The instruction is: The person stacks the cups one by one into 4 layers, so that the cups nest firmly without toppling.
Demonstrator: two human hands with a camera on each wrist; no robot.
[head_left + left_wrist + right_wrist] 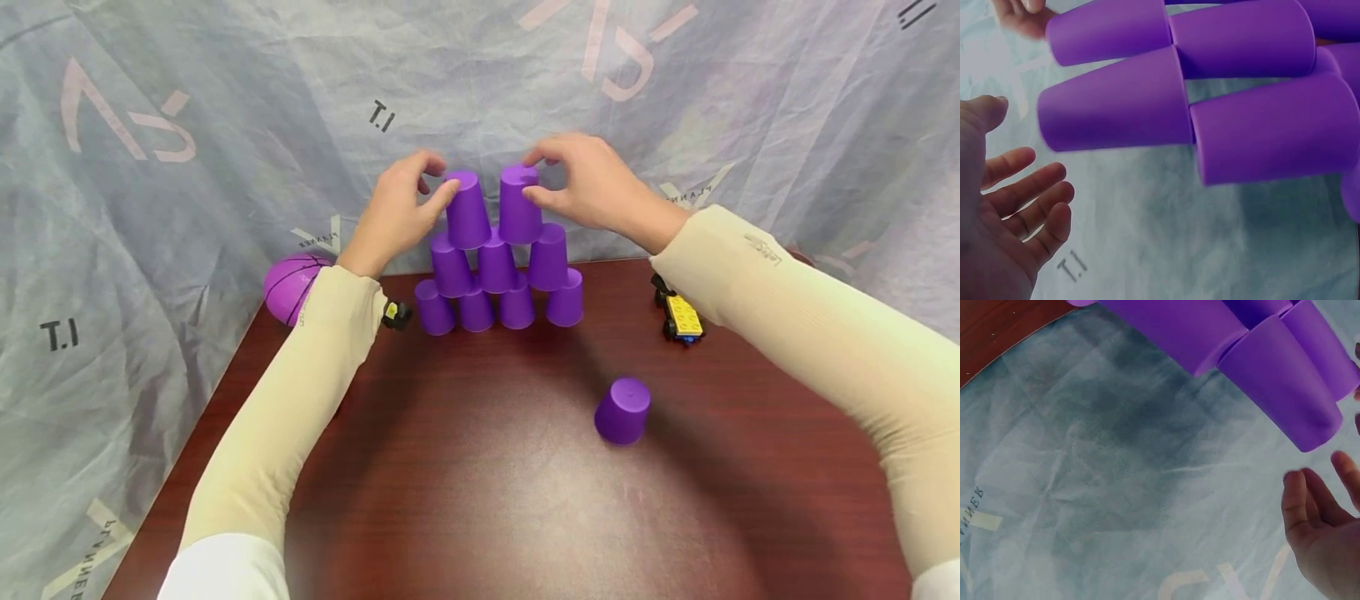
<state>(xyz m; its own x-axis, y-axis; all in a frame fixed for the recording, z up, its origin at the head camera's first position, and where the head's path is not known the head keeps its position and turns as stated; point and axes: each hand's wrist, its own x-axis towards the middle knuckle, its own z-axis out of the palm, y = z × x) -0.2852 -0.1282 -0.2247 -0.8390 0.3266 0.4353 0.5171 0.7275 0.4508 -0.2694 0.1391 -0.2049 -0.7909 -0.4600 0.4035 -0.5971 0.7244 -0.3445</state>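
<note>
Purple cups stand upside down in a stepped stack at the table's far side: several in the bottom row [564,302], three in the middle row [496,262], two on top. My left hand [397,208] is beside the left top cup [468,217]; in the left wrist view its fingers [1025,189] are spread and apart from that cup [1116,103]. Beside the right top cup [519,210] is my right hand [600,187]. The right wrist view shows a gap between its loosely bent fingers [1296,503] and that cup [1282,387].
One more purple cup [622,414] stands upside down nearer me, right of centre. A purple ball [288,287] lies at the left edge, partly behind my left sleeve. A toy vehicle with a yellow block [682,317] is at right. Behind the table [465,467] hangs a grey printed sheet [247,100].
</note>
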